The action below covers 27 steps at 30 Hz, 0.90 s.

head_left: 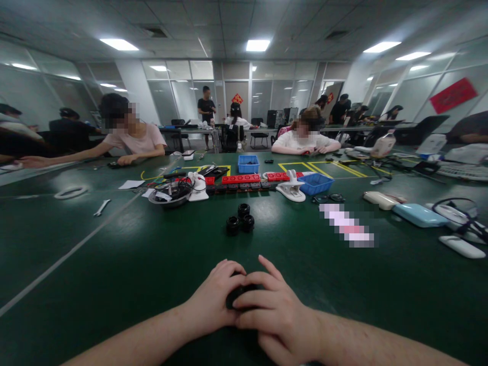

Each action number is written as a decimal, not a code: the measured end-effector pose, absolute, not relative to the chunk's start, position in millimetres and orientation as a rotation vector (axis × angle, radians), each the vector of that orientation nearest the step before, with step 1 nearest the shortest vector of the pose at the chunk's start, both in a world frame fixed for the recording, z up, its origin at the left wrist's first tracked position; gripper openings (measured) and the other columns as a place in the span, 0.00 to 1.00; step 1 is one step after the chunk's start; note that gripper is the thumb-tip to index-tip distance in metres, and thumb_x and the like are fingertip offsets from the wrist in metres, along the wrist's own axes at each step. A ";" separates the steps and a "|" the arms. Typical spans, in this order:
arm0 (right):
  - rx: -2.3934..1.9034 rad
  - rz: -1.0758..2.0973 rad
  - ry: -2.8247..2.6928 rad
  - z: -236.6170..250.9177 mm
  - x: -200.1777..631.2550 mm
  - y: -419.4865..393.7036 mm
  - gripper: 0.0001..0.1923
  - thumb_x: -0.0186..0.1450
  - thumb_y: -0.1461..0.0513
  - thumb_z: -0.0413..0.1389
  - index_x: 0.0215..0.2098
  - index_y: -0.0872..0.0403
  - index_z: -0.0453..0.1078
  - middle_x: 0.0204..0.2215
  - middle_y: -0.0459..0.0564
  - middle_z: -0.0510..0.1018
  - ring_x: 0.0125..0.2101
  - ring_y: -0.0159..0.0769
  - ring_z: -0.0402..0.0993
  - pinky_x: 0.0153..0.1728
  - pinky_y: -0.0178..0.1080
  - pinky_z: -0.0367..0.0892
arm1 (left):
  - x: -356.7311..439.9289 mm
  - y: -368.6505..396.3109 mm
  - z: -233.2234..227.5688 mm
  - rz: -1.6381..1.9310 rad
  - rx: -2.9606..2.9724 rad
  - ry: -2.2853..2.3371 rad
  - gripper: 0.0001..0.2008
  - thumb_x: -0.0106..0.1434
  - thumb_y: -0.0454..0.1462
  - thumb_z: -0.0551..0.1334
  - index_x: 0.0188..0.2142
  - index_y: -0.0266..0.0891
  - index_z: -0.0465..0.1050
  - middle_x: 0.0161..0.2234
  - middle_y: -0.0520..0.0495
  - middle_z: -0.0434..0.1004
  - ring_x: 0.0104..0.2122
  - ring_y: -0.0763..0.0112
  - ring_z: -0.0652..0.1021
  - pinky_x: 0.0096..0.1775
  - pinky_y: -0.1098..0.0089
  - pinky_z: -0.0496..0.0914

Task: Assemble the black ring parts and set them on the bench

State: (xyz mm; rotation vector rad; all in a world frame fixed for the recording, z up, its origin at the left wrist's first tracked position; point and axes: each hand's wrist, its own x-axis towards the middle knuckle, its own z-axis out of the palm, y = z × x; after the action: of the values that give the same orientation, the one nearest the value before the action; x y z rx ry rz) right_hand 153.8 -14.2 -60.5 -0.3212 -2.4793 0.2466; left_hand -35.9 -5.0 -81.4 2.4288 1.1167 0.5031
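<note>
Close to me at the table's near side, my left hand (217, 292) and my right hand (280, 310) meet around a black round piece (233, 295). Only a dark patch of it shows between the fingers, and the rest is hidden. My left fingers curl over its left and far side. The right fingers lie across it from the right, with one finger raised away. Straight ahead, three glossy black wheel-like pieces (240, 223) sit together on the green table (152, 274).
Farther out stand red and black power strips (241, 179), a bowl of cables (170, 195), a white clip stand (292, 188) and blue bins (315, 184). A wrench (102, 207) lies left; a light blue case (419, 215) lies right. Two people sit across the table.
</note>
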 end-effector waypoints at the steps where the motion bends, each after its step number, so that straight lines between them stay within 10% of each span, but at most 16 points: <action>1: -0.381 0.229 -2.447 -57.9 154.1 -14.7 0.16 0.54 0.66 0.47 0.40 0.53 0.67 0.40 0.44 0.75 0.48 0.37 0.62 0.59 0.52 0.33 | -35.8 -5.0 -80.4 0.494 2.429 1.112 0.18 0.50 0.41 0.67 0.41 0.44 0.69 0.41 0.49 0.66 0.43 0.60 0.68 0.50 0.57 0.59; 11: -0.883 0.360 -2.379 -68.3 146.1 -8.5 0.28 0.51 0.47 0.59 0.42 0.55 0.66 0.36 0.51 0.70 0.38 0.40 0.63 0.51 0.54 0.50 | -37.1 -3.2 -85.6 0.500 2.419 1.098 0.24 0.48 0.41 0.69 0.45 0.43 0.68 0.43 0.47 0.66 0.45 0.59 0.67 0.51 0.58 0.57; 27: -0.571 0.412 -2.534 -60.1 149.7 -7.5 0.19 0.53 0.63 0.48 0.43 0.52 0.67 0.42 0.47 0.73 0.44 0.38 0.61 0.55 0.49 0.47 | -34.2 -4.9 -77.2 0.487 2.383 1.114 0.23 0.46 0.38 0.70 0.43 0.44 0.68 0.42 0.49 0.65 0.43 0.60 0.67 0.49 0.59 0.61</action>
State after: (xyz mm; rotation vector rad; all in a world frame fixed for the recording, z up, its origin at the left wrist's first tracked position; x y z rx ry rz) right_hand 149.7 -7.5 -60.1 -0.5705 -2.5345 0.4120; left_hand -34.2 -4.9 -77.2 2.3826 1.1140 0.4873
